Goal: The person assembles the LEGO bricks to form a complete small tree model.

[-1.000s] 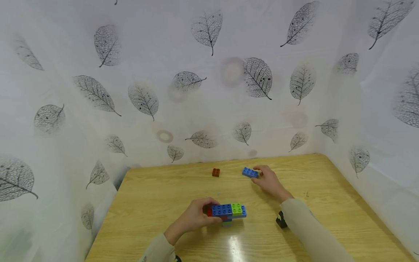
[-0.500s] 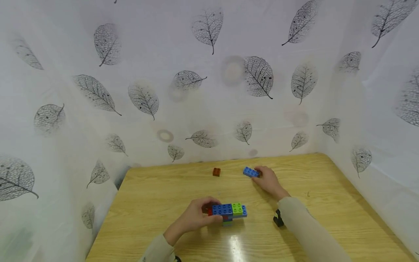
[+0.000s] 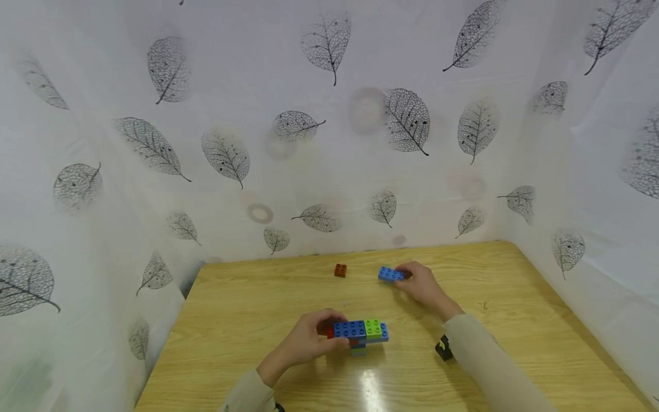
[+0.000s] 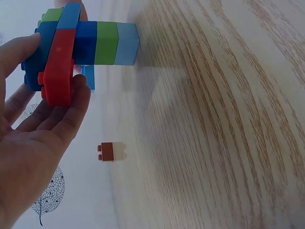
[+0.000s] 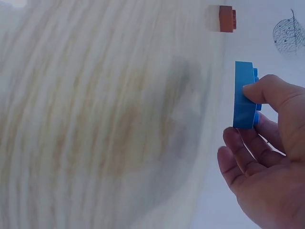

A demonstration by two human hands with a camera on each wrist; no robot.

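Note:
My left hand grips a stack of toy building bricks at its left end. A dark blue brick and a lime green brick lie on top, with a red brick below. Under them goes down a column of blue, green and light blue bricks; whether its foot touches the table cannot be told. Farther back, my right hand pinches a light blue eight-stud brick between thumb and fingers, studs up. In the right wrist view it appears raised off the wooden table.
A small reddish-brown brick sits near the back edge of the wooden table, left of the right hand. White leaf-print cloth stands behind and at both sides. A black device is at the right wrist.
My right hand has taken hold of the light blue brick and shifted it slightly left and nearer. The left hand and its brick stack have stayed in place.

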